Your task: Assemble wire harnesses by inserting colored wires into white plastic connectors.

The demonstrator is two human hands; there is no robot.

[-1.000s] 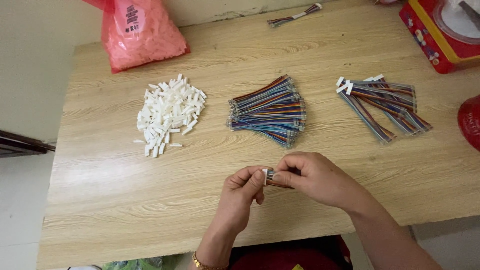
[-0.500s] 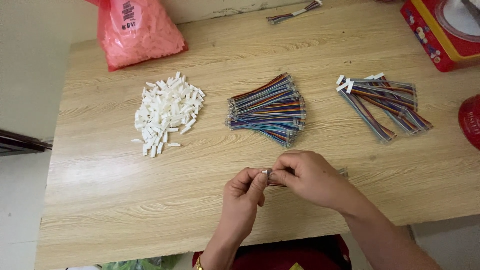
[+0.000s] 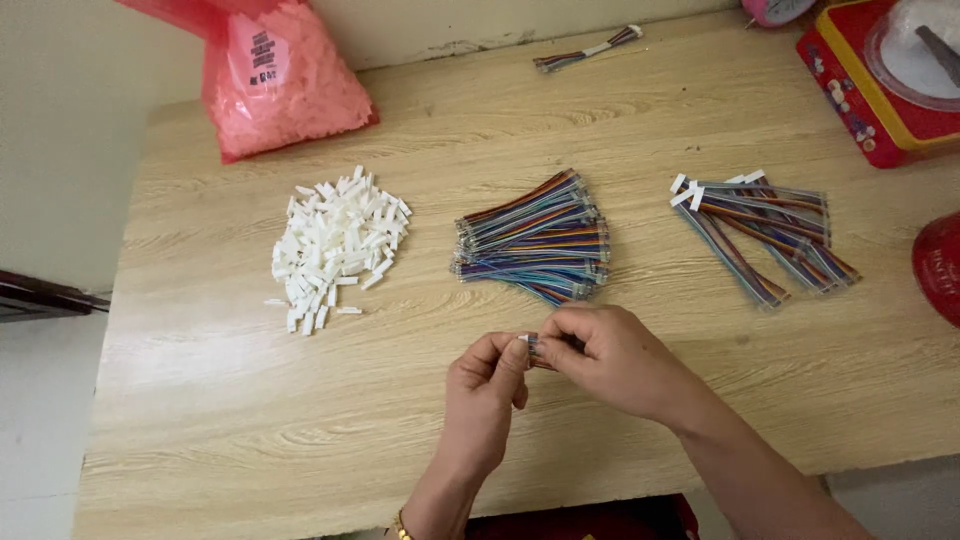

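My left hand (image 3: 484, 392) and my right hand (image 3: 610, 357) meet just above the wooden table (image 3: 200, 400) near its front edge. Between their fingertips sits a small white connector with the end of a multicoloured ribbon cable (image 3: 529, 346); my left fingers pinch the white piece, my right hand grips the cable end, most of which is hidden in the palm. A pile of small white connectors (image 3: 335, 245) lies to the left. A bundle of ribbon cables (image 3: 535, 240) lies just beyond my hands.
At the right lies a second bunch of cables with white connectors fitted (image 3: 765, 230). A pink plastic bag of white parts (image 3: 280, 85) stands at the back left, one loose cable (image 3: 590, 48) at the back, a red box (image 3: 880, 85) and a red object (image 3: 940, 265) at the right edge.
My hands stay together at the same spot; the fingers shifted slightly on the connector and cable end. The view moved a little.
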